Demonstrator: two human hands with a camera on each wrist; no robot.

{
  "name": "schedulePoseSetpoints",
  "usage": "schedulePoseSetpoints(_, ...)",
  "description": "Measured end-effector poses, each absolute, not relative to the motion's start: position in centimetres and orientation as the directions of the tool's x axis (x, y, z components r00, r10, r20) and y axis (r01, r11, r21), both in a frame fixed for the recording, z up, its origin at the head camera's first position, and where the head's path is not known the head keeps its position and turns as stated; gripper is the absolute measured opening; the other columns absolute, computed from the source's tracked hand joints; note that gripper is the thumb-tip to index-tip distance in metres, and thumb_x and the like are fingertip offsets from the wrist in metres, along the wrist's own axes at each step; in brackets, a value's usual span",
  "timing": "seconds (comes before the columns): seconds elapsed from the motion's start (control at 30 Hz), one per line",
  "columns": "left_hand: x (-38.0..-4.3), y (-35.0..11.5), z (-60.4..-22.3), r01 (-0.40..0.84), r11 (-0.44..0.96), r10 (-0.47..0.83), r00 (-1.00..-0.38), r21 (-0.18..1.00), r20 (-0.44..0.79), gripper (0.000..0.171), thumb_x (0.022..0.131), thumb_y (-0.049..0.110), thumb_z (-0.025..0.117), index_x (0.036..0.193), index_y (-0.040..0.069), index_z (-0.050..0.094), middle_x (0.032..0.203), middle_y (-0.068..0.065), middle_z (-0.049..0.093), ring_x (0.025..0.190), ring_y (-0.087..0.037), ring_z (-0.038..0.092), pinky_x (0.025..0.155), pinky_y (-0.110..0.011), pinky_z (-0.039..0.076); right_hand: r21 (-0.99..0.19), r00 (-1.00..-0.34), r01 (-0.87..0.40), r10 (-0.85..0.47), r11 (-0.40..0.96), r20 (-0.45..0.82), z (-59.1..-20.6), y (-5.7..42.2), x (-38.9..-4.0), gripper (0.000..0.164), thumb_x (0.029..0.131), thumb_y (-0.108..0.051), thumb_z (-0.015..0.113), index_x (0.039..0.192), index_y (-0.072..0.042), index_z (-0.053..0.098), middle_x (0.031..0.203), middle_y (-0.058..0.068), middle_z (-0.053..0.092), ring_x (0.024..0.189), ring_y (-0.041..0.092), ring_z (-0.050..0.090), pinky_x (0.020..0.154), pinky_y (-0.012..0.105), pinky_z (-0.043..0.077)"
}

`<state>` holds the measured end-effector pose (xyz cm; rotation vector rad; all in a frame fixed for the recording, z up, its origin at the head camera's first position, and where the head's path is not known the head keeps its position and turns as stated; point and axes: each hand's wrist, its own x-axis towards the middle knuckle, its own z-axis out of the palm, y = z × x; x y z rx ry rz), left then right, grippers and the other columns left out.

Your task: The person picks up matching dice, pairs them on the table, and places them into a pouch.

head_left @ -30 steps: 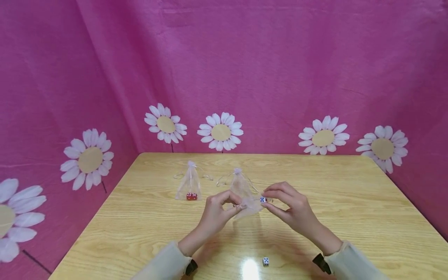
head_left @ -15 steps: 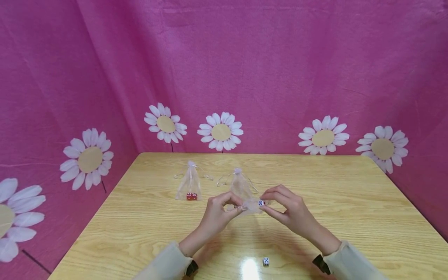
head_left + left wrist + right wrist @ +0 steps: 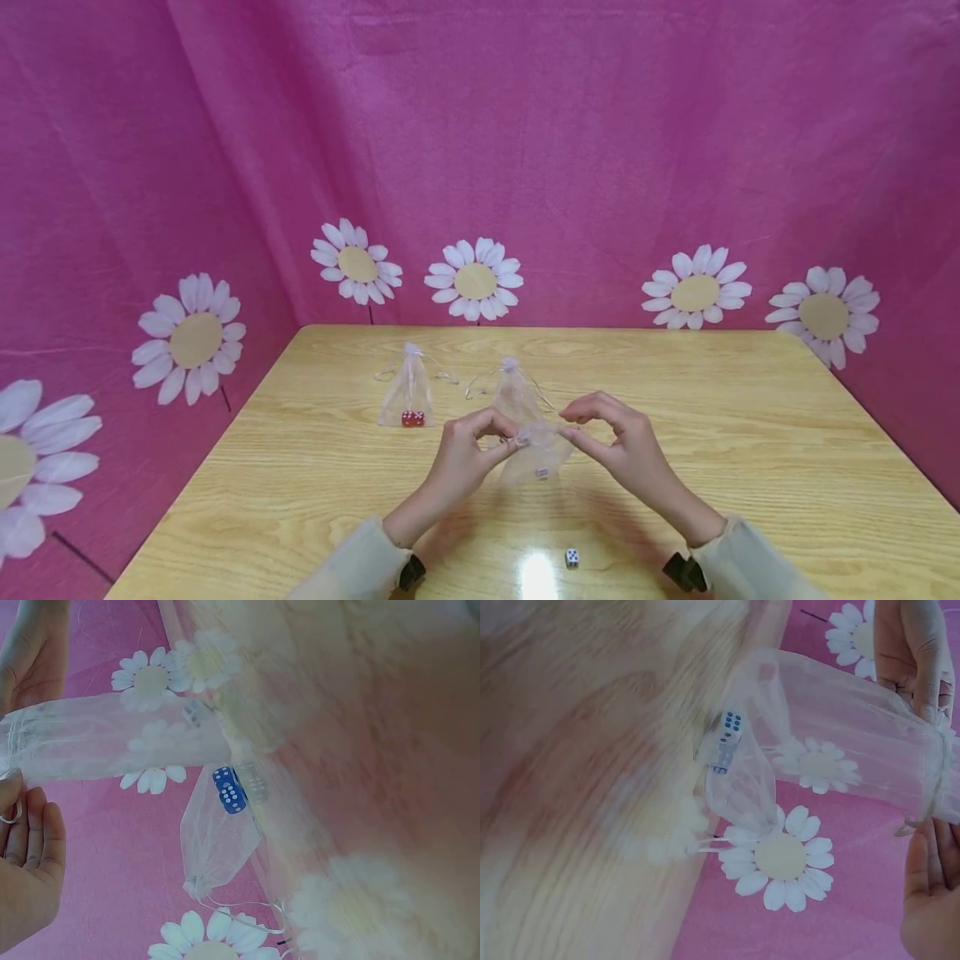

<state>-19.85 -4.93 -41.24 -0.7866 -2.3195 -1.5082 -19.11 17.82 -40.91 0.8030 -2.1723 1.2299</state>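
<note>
My left hand (image 3: 476, 446) pinches the gathered top of a sheer white organza drawstring bag (image 3: 551, 457), held above the table. A white die (image 3: 542, 473) with dark pips lies low inside this bag, also visible as a die (image 3: 193, 714) in the left wrist view. My right hand (image 3: 630, 442) is at the right side of the bag's mouth, thumb and forefinger slightly apart with no die between them. Below the hands, another white die (image 3: 572, 558) sits on the table. Behind the held bag stands a second organza bag (image 3: 512, 392) with blue dice (image 3: 229, 791).
Farther left on the wooden table (image 3: 300, 475) stands an organza bag (image 3: 408, 387) holding red dice (image 3: 413, 418). Loose drawstrings spread beside both standing bags. A pink curtain (image 3: 570, 167) printed with daisies surrounds the table's back and sides.
A second ago the right thumb and fingers held a white die beside the bag's mouth. They have let it go, and it is now inside the bag. The left hand keeps its pinch.
</note>
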Motion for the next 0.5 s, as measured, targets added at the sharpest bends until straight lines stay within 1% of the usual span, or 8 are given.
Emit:
schedulePoseSetpoints(0.17, -20.0, -4.9, -41.3, 0.545, 0.309, 0.272, -0.836, 0.780, 0.477, 0.006, 0.083, 0.008, 0.076, 0.084, 0.008, 0.070, 0.085, -0.006, 0.075, 0.084, -0.015, 0.072, 0.084, -0.026, 0.058, -0.713, -0.810, -0.579, -0.175, 0.396, 0.560, -41.0, 18.7, -19.1, 0.014, 0.088, -0.006, 0.071, 0.100, -0.011, 0.071, 0.098, 0.008, 0.070, 0.089, 0.001, 0.063, 0.087, 0.013, 0.051)
schedulePoseSetpoints(0.23, -20.2, -4.8, -41.3, 0.532, 0.304, 0.254, -0.845, 0.790, 0.471, 0.006, 0.083, 0.008, 0.076, 0.084, 0.008, 0.070, 0.085, -0.006, 0.075, 0.084, -0.015, 0.071, 0.083, -0.025, 0.058, -0.757, -0.858, -0.505, -0.148, 0.414, 0.491, -41.0, 19.3, -19.1, 0.012, 0.090, -0.010, 0.070, 0.103, -0.011, 0.071, 0.099, 0.008, 0.070, 0.088, -0.001, 0.063, 0.086, 0.013, 0.051)
schedulePoseSetpoints(0.33, -20.6, -4.7, -41.1, 0.512, 0.287, 0.228, -0.857, 0.810, 0.461, 0.006, 0.083, 0.007, 0.076, 0.083, 0.008, 0.069, 0.084, -0.007, 0.074, 0.082, -0.016, 0.071, 0.082, -0.025, 0.058, -0.795, -0.915, -0.396, -0.122, 0.460, 0.385, -41.4, 20.3, -19.0, 0.015, 0.092, -0.017, 0.068, 0.105, -0.009, 0.070, 0.101, 0.006, 0.071, 0.090, -0.005, 0.062, 0.084, 0.016, 0.052)
schedulePoseSetpoints(0.43, -21.1, -4.7, -40.9, 0.496, 0.268, 0.206, -0.867, 0.826, 0.454, 0.007, 0.083, 0.008, 0.076, 0.083, 0.007, 0.069, 0.084, -0.008, 0.074, 0.080, -0.015, 0.070, 0.083, -0.024, 0.057, -0.795, -0.936, -0.348, -0.135, 0.498, 0.326, -42.1, 20.9, -18.7, 0.018, 0.092, -0.021, 0.069, 0.104, -0.007, 0.070, 0.101, 0.004, 0.072, 0.090, -0.007, 0.060, 0.080, 0.019, 0.054)
schedulePoseSetpoints(0.5, -21.3, -4.7, -40.9, 0.487, 0.264, 0.193, -0.873, 0.833, 0.449, 0.007, 0.083, 0.009, 0.076, 0.083, 0.007, 0.070, 0.084, -0.008, 0.073, 0.080, -0.014, 0.069, 0.083, -0.024, 0.057, -0.776, -0.925, -0.378, -0.187, 0.505, 0.330, -42.8, 21.1, -18.5, 0.016, 0.091, -0.019, 0.070, 0.101, -0.007, 0.071, 0.098, 0.004, 0.072, 0.087, -0.006, 0.061, 0.077, 0.021, 0.055)
